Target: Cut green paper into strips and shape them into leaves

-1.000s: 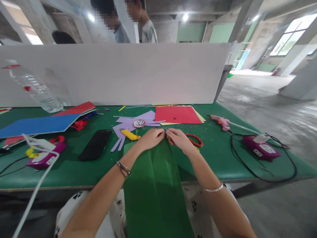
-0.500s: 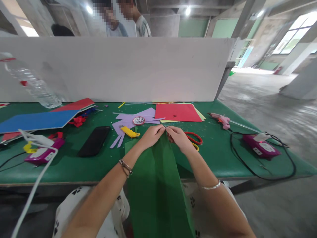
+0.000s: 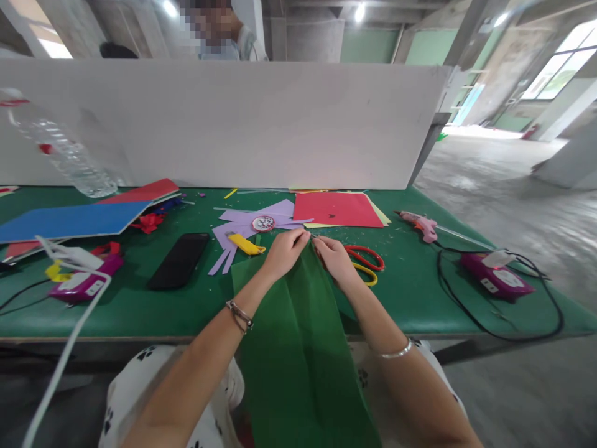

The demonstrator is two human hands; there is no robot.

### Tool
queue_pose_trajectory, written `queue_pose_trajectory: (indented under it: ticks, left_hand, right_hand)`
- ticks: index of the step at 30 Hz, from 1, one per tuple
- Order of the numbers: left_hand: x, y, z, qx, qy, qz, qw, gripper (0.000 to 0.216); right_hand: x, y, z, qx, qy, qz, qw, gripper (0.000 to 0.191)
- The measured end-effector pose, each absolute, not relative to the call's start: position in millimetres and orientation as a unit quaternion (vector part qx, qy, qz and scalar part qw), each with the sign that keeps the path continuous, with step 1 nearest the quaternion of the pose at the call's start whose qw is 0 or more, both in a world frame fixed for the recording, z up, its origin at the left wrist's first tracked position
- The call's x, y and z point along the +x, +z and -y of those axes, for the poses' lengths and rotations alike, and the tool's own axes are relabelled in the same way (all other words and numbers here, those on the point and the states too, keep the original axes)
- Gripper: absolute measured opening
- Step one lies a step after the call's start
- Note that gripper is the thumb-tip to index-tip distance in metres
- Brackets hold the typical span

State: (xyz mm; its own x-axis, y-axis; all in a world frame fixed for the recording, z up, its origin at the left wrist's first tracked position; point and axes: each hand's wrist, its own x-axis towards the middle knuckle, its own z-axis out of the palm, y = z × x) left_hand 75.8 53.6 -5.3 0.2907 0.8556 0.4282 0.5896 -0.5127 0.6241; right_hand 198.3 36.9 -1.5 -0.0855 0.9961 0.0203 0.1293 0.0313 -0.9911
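On the green counter point(image 3: 410, 286) at mid-frame, the left hand point(image 3: 283, 252) and right hand point(image 3: 333, 260) each have a pinched fingertip grip on the far edge of the green paper sheet point(image 3: 298, 336), seemingly to hold its folds together, while it drapes off the counter toward the frame's bottom

**Open to the Right, Crowded to the Left**

Past the scissors point(image 3: 367, 261) beside the right hand point(image 3: 333, 261), bare table point(image 3: 410, 292) is left open up to the cable point(image 3: 442, 283). Leftward passage is blocked by a phone point(image 3: 180, 260) and purple cutouts point(image 3: 242, 225) (a yellow cutter point(image 3: 246, 244) lies on them). The far side is walled by a white board point(image 3: 233, 124).
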Motion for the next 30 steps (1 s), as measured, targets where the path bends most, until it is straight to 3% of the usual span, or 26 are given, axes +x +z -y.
queue_pose_trajectory:
  ticks: [30]
  left_hand:
    - [73, 5, -47, 0.786, 0.341, -0.508, 0.091, 0.032]
  right_hand:
    - [203, 5, -34, -0.513, 0.489, 0.573, 0.412, 0.036]
